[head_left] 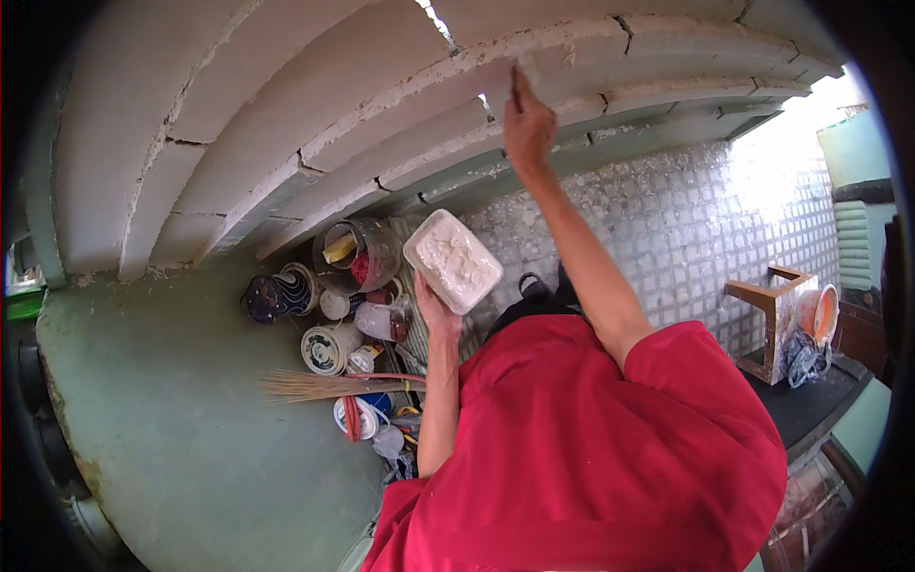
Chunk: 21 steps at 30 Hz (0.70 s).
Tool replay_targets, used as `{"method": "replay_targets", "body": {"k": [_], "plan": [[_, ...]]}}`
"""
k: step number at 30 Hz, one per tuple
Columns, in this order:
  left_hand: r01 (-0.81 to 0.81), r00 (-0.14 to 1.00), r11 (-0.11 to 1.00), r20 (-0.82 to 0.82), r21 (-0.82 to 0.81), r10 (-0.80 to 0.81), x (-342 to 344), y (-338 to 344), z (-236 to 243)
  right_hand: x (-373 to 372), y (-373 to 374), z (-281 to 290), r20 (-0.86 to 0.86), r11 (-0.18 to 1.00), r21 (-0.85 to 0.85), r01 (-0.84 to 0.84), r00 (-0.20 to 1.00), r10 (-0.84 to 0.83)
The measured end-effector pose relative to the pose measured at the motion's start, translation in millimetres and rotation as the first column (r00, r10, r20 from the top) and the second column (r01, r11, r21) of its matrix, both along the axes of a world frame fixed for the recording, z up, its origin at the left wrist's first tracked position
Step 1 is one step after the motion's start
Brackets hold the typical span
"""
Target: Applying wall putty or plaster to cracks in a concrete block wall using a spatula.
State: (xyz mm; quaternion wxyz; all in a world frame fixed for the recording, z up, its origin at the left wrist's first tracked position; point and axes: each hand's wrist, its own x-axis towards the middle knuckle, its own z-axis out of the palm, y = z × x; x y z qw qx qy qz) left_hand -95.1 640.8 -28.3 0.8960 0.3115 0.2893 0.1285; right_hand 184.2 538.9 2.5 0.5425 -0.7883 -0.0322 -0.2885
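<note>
My left hand holds a white rectangular plastic tub from below and the side. Thick whitish paste with an uneven, stirred surface lies in it. My right hand is stretched up and away, its fingers closed round a small tool with a dark brown handle. The tool's far end is pale and blurred, so its exact kind does not show. That end is at the pale, rough-edged ledges of the wall; whether it touches them I cannot tell.
Left of me, a large clear bucket, lidded pails and a stick broom crowd the green wall. A wooden stool and an orange container stand on a dark surface at right. Tiled floor spreads ahead.
</note>
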Motion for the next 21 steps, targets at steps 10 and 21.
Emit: {"method": "replay_targets", "body": {"k": [10,21], "plan": [[-0.065,0.998,0.998,-0.024,-0.011,0.065,-6,16,-1,-76,41,15,-0.127,0.914,-0.031,-0.405,0.908,0.398],[-0.014,1.0,0.998,0.019,-0.053,0.015,-2,11,14,-17,31,-2,0.108,0.998,-0.024,-0.061,0.992,0.063]]}}
